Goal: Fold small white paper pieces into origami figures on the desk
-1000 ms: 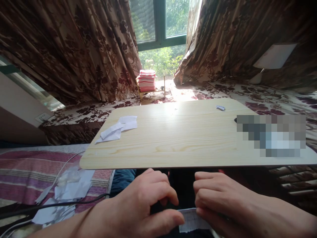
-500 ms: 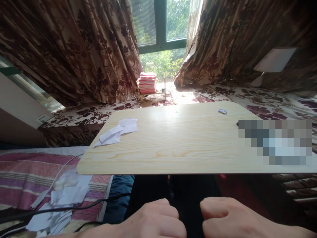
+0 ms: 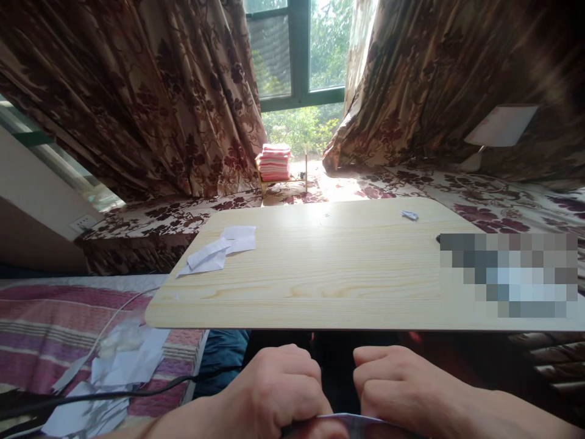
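Observation:
Low in the view, in front of the table's near edge, my left hand (image 3: 286,387) and my right hand (image 3: 402,387) are both closed, knuckles up, a short gap apart. A thin whitish-blue edge of paper (image 3: 354,418) stretches between them, and both hands grip it. Most of that paper is hidden by the fingers and the bottom of the picture. Beyond the hands is the pale wooden table (image 3: 320,274). Folded white paper pieces (image 3: 219,251) lie on its left side. A small twisted scrap of paper (image 3: 409,215) sits near the far right corner.
Loose paper pieces (image 3: 123,360) lie on the striped bedcover (image 3: 36,311) at left, with a black cable (image 3: 150,390) crossing there. Something blurred out (image 3: 516,274) is on the table's right side. Behind stand pink folded towels (image 3: 275,163) and a lamp (image 3: 501,126).
Both hands have risen a little and moved slightly closer together. The paper's edge between them has come into view. The whole scene has shifted slightly downward in the picture.

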The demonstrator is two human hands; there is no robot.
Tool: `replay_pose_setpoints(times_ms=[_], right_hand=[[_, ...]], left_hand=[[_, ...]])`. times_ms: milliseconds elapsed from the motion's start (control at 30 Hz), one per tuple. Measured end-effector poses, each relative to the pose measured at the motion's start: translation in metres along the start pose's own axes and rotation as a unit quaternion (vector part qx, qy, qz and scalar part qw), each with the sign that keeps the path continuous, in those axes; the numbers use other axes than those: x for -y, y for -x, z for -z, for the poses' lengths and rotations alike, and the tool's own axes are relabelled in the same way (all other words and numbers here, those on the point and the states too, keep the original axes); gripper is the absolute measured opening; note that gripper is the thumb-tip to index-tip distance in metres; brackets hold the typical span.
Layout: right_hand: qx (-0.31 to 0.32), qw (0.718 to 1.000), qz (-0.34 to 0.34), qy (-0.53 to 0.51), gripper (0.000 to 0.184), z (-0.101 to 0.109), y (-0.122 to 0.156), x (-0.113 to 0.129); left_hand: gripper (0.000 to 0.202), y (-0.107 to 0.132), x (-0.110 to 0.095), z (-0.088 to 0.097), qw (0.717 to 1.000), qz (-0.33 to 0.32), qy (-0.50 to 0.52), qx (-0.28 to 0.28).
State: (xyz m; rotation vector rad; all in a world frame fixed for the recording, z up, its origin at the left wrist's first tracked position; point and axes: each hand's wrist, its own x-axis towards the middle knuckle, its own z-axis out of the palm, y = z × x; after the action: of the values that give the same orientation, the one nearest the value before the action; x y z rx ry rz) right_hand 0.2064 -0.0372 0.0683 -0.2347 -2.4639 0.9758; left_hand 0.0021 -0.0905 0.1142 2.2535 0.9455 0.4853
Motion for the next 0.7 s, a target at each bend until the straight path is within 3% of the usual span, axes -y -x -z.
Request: replay_pose_setpoints(times_ms=[100, 167, 233, 400, 533, 600, 667, 700], right_hand=[[-0.002, 0.993, -0.114, -0.037, 0.040, 0.012, 0.013, 0.004], [-0.020, 0.971, -0.233, -0.056, 0.033, 0.019, 0.021, 0.009], [-0.022, 0.953, -0.293, -0.071, 0.033, 0.020, 0.023, 0.012], [-0.072, 0.944, -0.297, -0.127, 0.037, -0.001, 0.012, 0.009], [-0.129, 0.950, -0.252, -0.133, 0.035, -0.009, 0.017, 0.001], [-0.179, 0.941, -0.262, -0.114, 0.036, -0.007, 0.026, -0.004], [-0.250, 0.916, -0.299, -0.096, 0.038, -0.005, 0.034, -0.009], [-0.280, 0.904, -0.311, -0.085, 0.038, -0.005, 0.036, -0.011]], left_hand=[[0.027, 0.005, 0.014, 0.000, 0.991, 0.087, 0.087, -0.047], [0.030, 0.005, 0.024, -0.003, 0.966, 0.184, 0.138, -0.122], [0.033, 0.002, 0.030, -0.012, 0.943, 0.226, 0.180, -0.168], [0.031, -0.019, 0.016, -0.040, 0.926, 0.169, 0.280, -0.188], [0.032, -0.021, 0.016, -0.052, 0.922, 0.170, 0.239, -0.252], [0.030, -0.016, 0.028, -0.055, 0.900, 0.216, 0.223, -0.306], [0.030, -0.012, 0.039, -0.057, 0.837, 0.276, 0.230, -0.412], [0.030, -0.011, 0.042, -0.058, 0.824, 0.286, 0.232, -0.431]])
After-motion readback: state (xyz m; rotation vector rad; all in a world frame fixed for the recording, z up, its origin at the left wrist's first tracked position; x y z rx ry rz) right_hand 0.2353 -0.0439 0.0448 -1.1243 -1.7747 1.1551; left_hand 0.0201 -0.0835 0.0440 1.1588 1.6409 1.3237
